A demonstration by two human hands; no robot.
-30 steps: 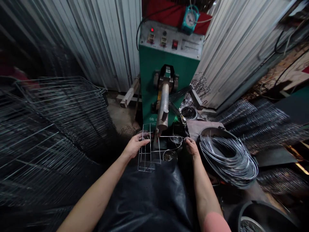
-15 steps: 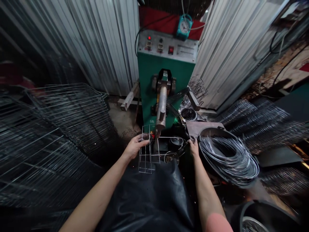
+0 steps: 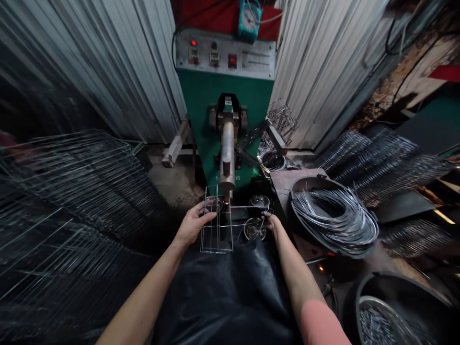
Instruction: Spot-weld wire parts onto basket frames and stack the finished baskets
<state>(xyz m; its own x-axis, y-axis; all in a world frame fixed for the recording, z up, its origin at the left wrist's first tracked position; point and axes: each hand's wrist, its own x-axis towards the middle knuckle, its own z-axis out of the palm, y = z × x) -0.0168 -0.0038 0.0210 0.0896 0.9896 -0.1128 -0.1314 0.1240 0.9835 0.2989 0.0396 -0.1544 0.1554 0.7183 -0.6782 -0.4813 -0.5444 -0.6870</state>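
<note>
left hand (image 3: 194, 224) on wire frame (image 3: 216, 252), right hand (image 3: 272, 222) grip unclear

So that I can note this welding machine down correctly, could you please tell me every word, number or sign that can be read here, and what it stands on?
Nothing can be read with certainty.
Metal plate on the control panel: printed lines too small to read.
Blue gauge: dial markings too small to read.
Green cabinet: marking low on its front too blurred to read.
</note>
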